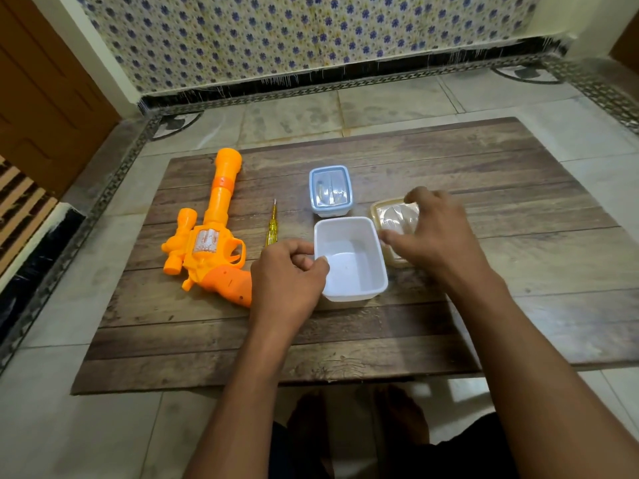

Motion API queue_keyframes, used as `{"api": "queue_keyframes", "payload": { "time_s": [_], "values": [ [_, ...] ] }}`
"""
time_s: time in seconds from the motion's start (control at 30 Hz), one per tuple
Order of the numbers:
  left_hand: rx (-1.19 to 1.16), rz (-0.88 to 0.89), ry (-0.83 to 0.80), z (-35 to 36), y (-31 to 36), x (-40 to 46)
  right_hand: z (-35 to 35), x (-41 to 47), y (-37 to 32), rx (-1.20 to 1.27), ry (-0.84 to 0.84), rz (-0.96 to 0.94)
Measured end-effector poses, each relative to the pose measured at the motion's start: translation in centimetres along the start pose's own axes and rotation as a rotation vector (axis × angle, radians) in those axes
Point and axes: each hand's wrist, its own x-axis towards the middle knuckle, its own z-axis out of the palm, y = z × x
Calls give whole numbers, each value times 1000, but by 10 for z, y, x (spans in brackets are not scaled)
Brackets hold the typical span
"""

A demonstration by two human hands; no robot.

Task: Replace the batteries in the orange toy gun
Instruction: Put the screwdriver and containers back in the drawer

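The orange toy gun lies flat on the left of the wooden board, barrel pointing away, grip toward me. A yellow screwdriver lies just right of it. An empty white tub sits in the middle; my left hand pinches its left rim. My right hand grips a beige-lidded box at the tub's right side, covering most of it. A blue-rimmed lidded box stands behind the tub, with something pale inside that I cannot make out.
The board lies on a tiled floor. A patterned tiled wall with a dark skirting runs along the back. A brown door stands at the left. My feet show below the board's near edge.
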Motion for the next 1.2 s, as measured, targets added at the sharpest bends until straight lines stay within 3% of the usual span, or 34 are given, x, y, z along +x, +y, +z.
{"api": "queue_keyframes", "payload": {
  "time_s": [0.1, 0.2, 0.47, 0.83, 1.03, 1.2],
  "values": [
    [31, 5, 30, -2, 1, 1, 6, -1, -5, -114, -59, 23],
    [52, 11, 29, -2, 2, 0, 6, 1, -9, -113, -4, 38],
    [0, 23, -43, 13, 10, -3, -24, -12, -18, 278, 238, 81],
    [-126, -21, -111, 31, 24, -4, -16, -23, -27, 178, 115, -14],
    [-183, -40, -123, 32, 25, -3, -9, -15, -19, 190, 138, 23],
    [-130, -69, -132, 33, 27, -4, -1, -12, -12, 229, 46, 91]
  ]
}}
